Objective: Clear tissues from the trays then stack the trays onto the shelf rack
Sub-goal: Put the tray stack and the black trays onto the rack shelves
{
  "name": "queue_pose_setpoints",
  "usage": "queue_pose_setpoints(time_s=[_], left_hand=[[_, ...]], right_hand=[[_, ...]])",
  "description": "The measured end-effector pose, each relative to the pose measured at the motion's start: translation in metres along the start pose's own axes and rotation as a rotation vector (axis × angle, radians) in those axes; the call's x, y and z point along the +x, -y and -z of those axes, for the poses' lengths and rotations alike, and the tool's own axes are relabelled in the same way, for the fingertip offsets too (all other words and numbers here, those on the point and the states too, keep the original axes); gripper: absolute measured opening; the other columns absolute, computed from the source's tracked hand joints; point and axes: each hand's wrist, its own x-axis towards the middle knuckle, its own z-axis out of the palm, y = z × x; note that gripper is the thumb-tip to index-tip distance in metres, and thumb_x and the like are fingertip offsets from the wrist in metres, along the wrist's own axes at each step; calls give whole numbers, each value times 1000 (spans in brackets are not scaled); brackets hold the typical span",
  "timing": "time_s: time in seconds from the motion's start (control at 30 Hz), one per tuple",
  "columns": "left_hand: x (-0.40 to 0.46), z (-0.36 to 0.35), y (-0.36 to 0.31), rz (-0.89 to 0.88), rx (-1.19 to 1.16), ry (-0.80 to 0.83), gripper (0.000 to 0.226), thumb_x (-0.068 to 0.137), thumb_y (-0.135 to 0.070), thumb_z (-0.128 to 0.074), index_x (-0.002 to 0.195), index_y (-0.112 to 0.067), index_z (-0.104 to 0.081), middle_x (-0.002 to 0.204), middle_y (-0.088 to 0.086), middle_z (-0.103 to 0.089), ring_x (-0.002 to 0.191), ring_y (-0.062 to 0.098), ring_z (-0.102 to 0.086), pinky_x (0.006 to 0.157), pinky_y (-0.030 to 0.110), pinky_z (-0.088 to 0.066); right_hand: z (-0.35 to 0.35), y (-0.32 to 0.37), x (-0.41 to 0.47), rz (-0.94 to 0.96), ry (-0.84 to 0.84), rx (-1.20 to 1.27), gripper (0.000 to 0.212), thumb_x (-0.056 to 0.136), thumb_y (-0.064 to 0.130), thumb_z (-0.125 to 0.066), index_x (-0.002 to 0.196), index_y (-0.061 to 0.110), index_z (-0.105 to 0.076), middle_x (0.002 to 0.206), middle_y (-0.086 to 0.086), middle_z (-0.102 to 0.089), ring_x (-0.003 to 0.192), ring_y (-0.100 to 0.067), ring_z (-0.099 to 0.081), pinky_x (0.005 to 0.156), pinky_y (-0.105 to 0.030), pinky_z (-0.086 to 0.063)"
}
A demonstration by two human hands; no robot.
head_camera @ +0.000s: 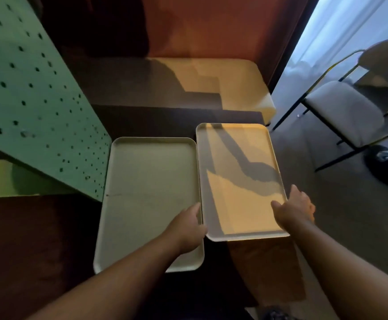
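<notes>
Hands: both reach forward from the bottom of the view and bracket one tray, one hand on each long side.
Right hand: curled over the right rim of the right tray near its near corner, thumb lying inside the rim, fingers wrapped out of sight under the edge; it appears to grip the tray.
Left hand: pressed against the left rim of the same tray, thumb up along the edge; fingers are hidden beneath, so how firmly it holds cannot be told. This forearm crosses over the near right corner of the left tray.
Right tray: pale, rectangular, empty, lit warm orange with a dark shadow band across it. Its long axis runs away from the person; its near end juts past the table edge and looks slightly raised.
Left tray: same shape, empty, lying flat just beside the right tray, rims touching or nearly so, long axis also pointing away.
Tissues: none visible on either tray, so clearing seems finished.
Table: dark surface under both trays.
Green perforated panel: stands to the left of the trays, nearer the left hand; probably part of the shelf rack, though no shelves show.
Chair: to the right, well apart.
Coming move: likely a lift and swing leftward.
</notes>
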Motion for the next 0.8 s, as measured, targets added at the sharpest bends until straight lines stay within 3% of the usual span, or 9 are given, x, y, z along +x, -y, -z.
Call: queue_pose_setpoints(time_s=[0.07,0.13,0.33,0.43,0.47,0.53,0.6,0.67,0.8], left_hand=[[14,-11,-4,26,-5,-39,57,78,-24,-52,134,-33,-52,127,4,-63,112,24,-61,92,30,-49],[23,-14,0,46,20,-79,51,70,-28,-48,119,-32,-59,116,3,-63,98,22,-63,90,34,-53],[35,-19,1,113,29,-100,50,58,-40,-43,102,-30,-64,106,3,-65,90,21,-66,87,38,-55],[27,-15,-12,139,42,-142,11,70,-32,-52,77,-24,-51,89,6,-59,77,28,-56,63,30,-47],[26,-14,-15,128,25,-182,12,77,-29,-55,75,-23,-45,84,6,-55,74,28,-51,59,31,-41],[25,-12,-17,118,-28,-263,17,88,-36,-56,100,-26,-55,96,6,-61,89,28,-58,76,34,-47],[22,-8,-13,134,-101,-356,53,93,-42,-54,139,-16,-49,116,6,-63,108,27,-60,93,34,-45],[17,-3,-7,126,-158,-471,54,95,-38,-55,140,-10,-48,117,8,-64,110,27,-61,94,34,-45],[-1,17,27,126,-205,-675,32,95,-34,-45,117,-17,-61,111,8,-65,99,28,-62,86,42,-52]], right_hand=[[-4,-18,16,24,99,-40,76,92,38,-68,154,21,-27,137,-11,-55,120,-31,-58,84,-46,-56],[-9,-28,20,111,174,-26,63,94,35,-66,147,23,-35,119,-2,-60,101,-20,-62,72,-37,-55],[-1,-38,29,100,107,233,27,101,40,-50,110,17,-61,98,-5,-66,82,-20,-65,69,-44,-59],[16,-34,28,150,119,386,35,106,41,-40,92,16,-61,88,-12,-64,77,-30,-63,69,-49,-55],[22,-32,26,182,119,427,37,106,40,-39,91,14,-61,87,-14,-63,77,-33,-62,69,-50,-54],[31,-30,21,231,120,472,37,107,38,-39,91,12,-61,85,-16,-63,75,-35,-60,66,-49,-52],[34,-27,14,245,124,484,37,107,37,-40,90,12,-61,82,-16,-62,72,-34,-59,63,-47,-50],[32,-20,5,246,144,483,37,107,35,-41,86,11,-60,77,-13,-60,68,-31,-56,60,-43,-46],[7,10,-25,258,219,507,36,107,34,-41,87,12,-62,82,-11,-67,76,-31,-63,68,-47,-51]])
